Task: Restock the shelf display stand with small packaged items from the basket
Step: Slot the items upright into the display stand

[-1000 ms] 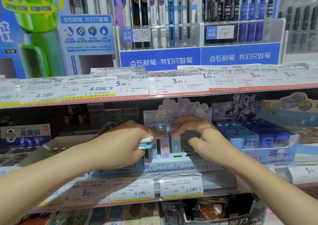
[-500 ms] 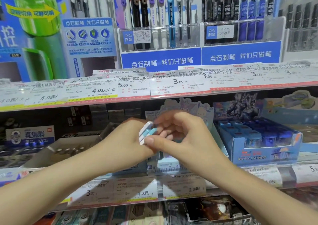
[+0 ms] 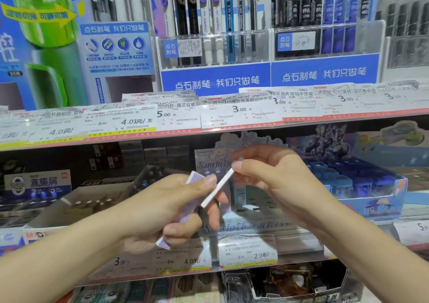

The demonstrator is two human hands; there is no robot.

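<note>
"点石制笔 我们只做笔" in white on two blue pen-rack banners (image 3: pixel 269 78) and on a light-blue display card (image 3: pixel 115 45); "点石制笔" on small blue tags of the clear pen trays (image 3: pixel 171 48). "Practice" down several pen barrels (image 3: pixel 228 22). Upper shelf price tags (image 3: pixel 176 114): "4.0元", "4.01元/支", "5.00", "3.00", "many" in red. "Sanrio" in script on the pastel display stand (image 3: pixel 216 163). "真集屑" on a blue box (image 3: pixel 44 182). Lower price tags (image 3: pixel 250 252): "3.00", "4.00元", "2.04元"
</note>
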